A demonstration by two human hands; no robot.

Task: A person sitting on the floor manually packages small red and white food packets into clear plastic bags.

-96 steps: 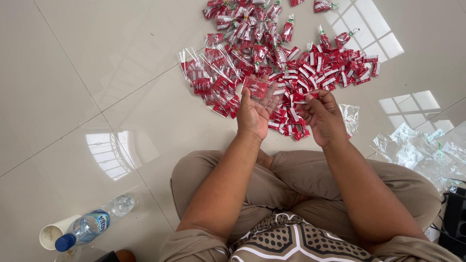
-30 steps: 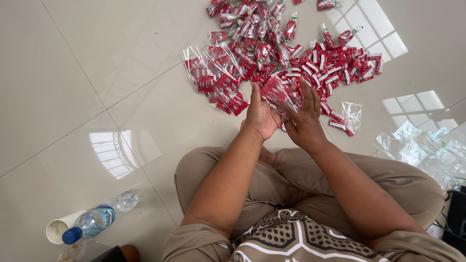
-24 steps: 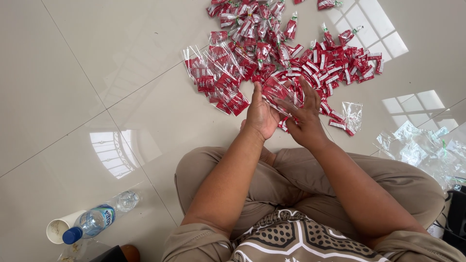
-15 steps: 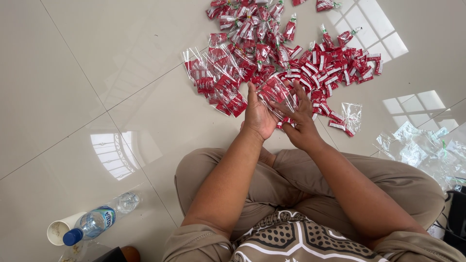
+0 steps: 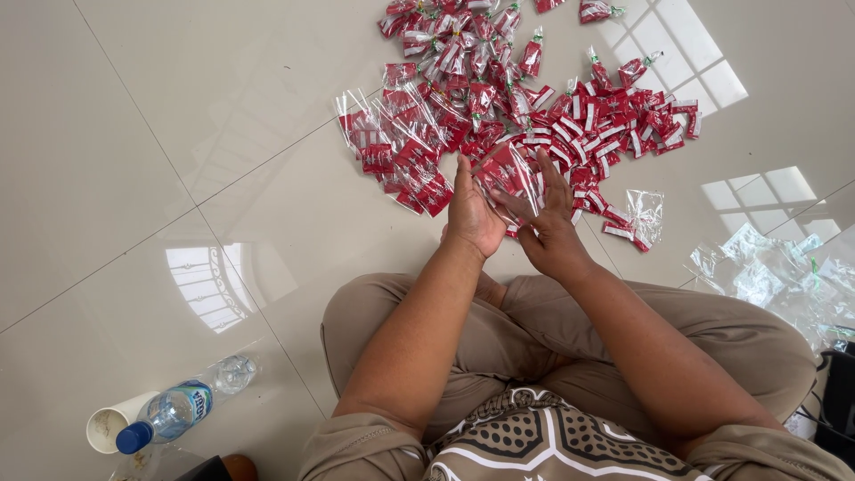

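Head view: my left hand and right hand grip one clear bag of red packets over the floor pile.

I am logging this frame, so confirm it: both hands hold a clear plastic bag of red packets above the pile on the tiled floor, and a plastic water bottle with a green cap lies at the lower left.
One detail is wrong: the plastic water bottle has a blue cap, not green, as the head view shows. The rest stands: left hand and right hand hold the clear plastic bag of red packets above the pile on the tiled floor.
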